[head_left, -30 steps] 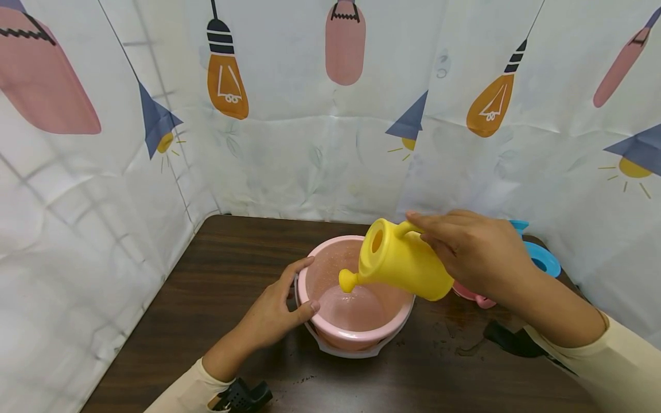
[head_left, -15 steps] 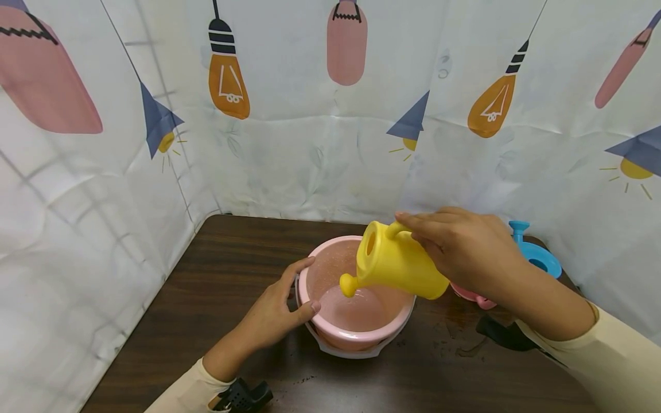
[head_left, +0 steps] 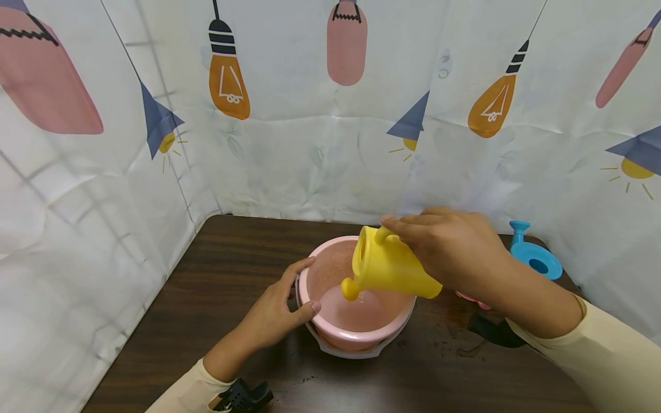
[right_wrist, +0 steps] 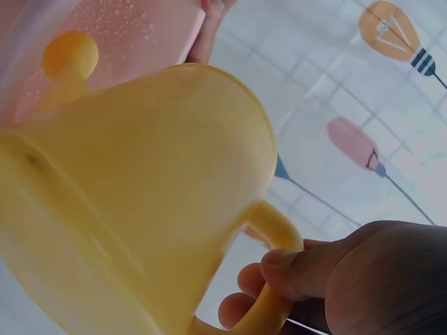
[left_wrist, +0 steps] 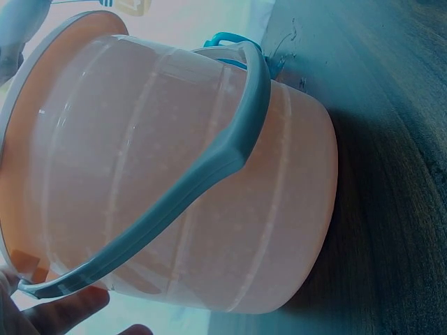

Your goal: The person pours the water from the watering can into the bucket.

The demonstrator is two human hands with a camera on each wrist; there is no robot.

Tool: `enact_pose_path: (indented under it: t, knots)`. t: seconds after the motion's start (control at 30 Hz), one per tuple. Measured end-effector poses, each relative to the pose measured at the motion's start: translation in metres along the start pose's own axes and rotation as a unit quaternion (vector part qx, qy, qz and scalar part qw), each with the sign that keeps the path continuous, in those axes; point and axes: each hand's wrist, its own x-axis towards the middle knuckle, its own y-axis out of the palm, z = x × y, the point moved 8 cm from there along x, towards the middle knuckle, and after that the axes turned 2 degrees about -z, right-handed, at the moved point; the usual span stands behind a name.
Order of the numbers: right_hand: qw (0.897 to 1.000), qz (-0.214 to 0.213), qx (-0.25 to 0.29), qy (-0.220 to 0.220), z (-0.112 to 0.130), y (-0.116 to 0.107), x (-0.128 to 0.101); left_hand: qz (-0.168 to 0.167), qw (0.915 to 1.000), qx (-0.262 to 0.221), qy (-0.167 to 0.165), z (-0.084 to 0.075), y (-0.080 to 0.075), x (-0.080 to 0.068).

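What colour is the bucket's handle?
The bucket's handle is pale grey-white, clearest in the left wrist view.

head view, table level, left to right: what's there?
left hand → pink bucket → yellow watering can → right hand → blue watering can

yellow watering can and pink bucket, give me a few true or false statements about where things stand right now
1. The right hand grips the yellow watering can by its handle. True.
2. The can's spout points up, away from the pink bucket. False: it tilts down over the bucket's opening.
3. The left hand rests against the bucket's rim. True.
4. The blue watering can stands inside the bucket. False: it sits on the table, behind the right arm.
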Motion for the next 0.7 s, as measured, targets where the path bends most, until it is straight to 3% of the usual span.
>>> enact_pose_path:
  t: [0.43, 0.7]
  knots:
    - [0.998, 0.053, -0.021, -0.015, 0.009, 0.01, 0.006, 0.002, 1.0, -0.001, 0.001, 0.001, 0.001, 0.0]
    - [0.998, 0.057, -0.024, -0.02, 0.012, 0.011, 0.01, 0.0, 1.0, 0.002, 0.004, 0.001, 0.0, 0.0]
